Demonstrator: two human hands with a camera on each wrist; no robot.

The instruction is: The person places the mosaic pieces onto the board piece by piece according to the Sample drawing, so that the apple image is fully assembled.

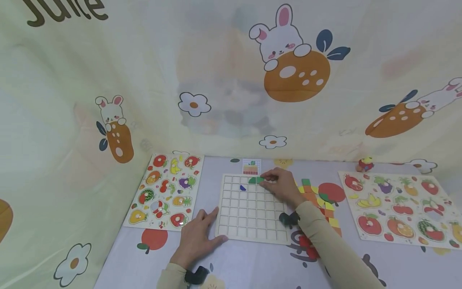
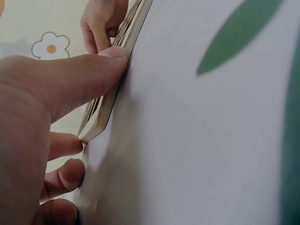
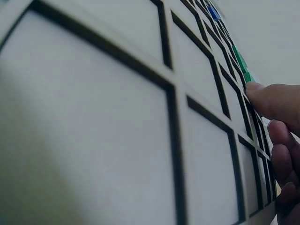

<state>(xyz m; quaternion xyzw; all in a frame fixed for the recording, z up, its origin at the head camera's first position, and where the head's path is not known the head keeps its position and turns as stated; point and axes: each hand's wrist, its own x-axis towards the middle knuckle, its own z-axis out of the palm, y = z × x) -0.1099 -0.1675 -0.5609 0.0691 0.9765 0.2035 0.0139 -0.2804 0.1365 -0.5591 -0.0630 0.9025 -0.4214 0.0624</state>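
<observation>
Green tile point(image 1: 258, 180) under right hand point(image 1: 281, 186) fingers point(image 3: 269, 98), pressed flat; left hand point(image 1: 197, 237) fingers straight against grid board point(image 1: 249, 224).

Hand point(image 3: 281, 140) fingertip on grid board point(image 3: 140, 117), touching green piece point(image 3: 242, 65); blue piece point(image 3: 213, 11) beyond, blurry, maybe.

A pale wooden grid board point(image 1: 249, 212) lies flat on the worktop, its square cells mostly bare. Green tiles point(image 1: 255, 180) sit side by side in its top row, and a blue piece point(image 1: 243, 187) lies one row down, just left of them.
</observation>
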